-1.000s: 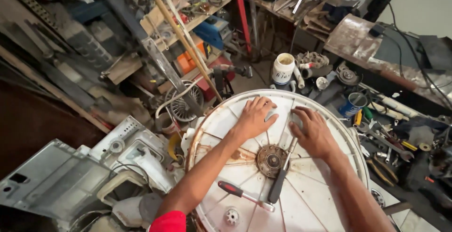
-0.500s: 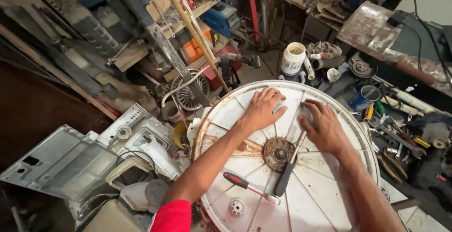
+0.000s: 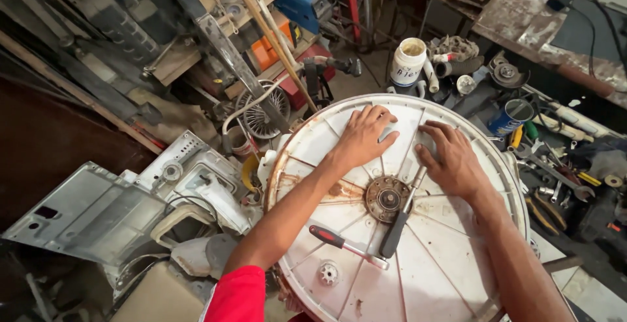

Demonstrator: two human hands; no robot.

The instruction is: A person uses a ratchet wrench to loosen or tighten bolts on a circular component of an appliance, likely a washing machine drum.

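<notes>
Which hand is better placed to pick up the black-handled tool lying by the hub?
Probably the right hand: it rests flat on the white drum beside the black-handled tool. The left hand lies farther off.

Screwdriver (image 3: 346, 245) on drum (image 3: 450, 283) (hub (image 3: 386, 198) behind)

Both arms reach forward over the tub (image 3: 457, 276), forearms bare, a red sleeve at the left upper arm. The left hand (image 3: 364, 138) lies flat, palm down, fingers spread, beyond the tub's hub. The right hand (image 3: 450, 159) lies beside it, palm down, fingers slightly curled, thumb pointing inward.
</notes>
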